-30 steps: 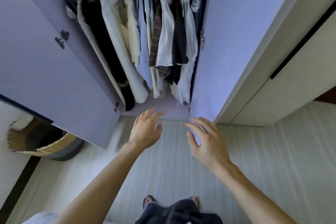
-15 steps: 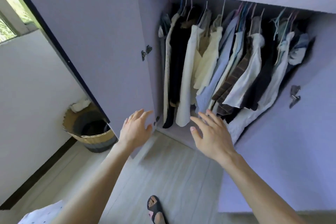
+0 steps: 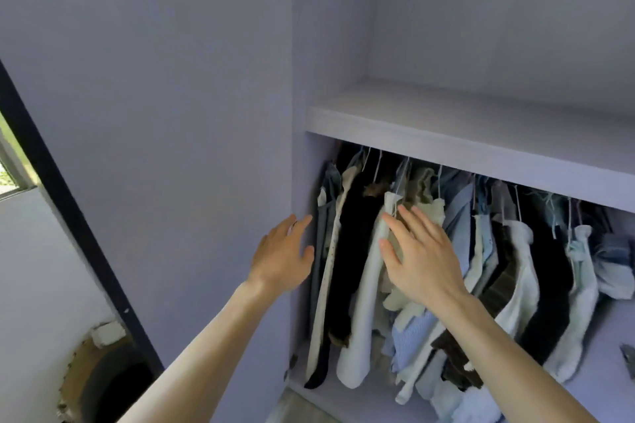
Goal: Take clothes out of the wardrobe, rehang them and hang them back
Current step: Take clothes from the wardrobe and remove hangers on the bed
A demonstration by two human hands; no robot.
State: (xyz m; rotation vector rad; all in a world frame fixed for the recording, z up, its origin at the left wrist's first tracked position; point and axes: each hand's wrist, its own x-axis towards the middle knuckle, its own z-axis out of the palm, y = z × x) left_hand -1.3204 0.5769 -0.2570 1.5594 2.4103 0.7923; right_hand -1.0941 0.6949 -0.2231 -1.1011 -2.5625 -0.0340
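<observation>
Door (image 3: 154, 113) stands open at left. Left hand (image 3: 281, 257) is spread and empty, just beside the wardrobe's left wall. Clothes (image 3: 357, 302) hang packed tight on hangers. Right hand (image 3: 422, 257) is flat and empty before a cream top; contact unclear. Shelf (image 3: 446, 134) sits low over the hooks.

Risks: pulling one hanger may drag its neighbours. Bunched hooks may snag. Tugging cloth may slip tops off.

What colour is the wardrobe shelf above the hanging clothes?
Pale lilac. The shelf shows plainly in the head view, the only view here.
</observation>
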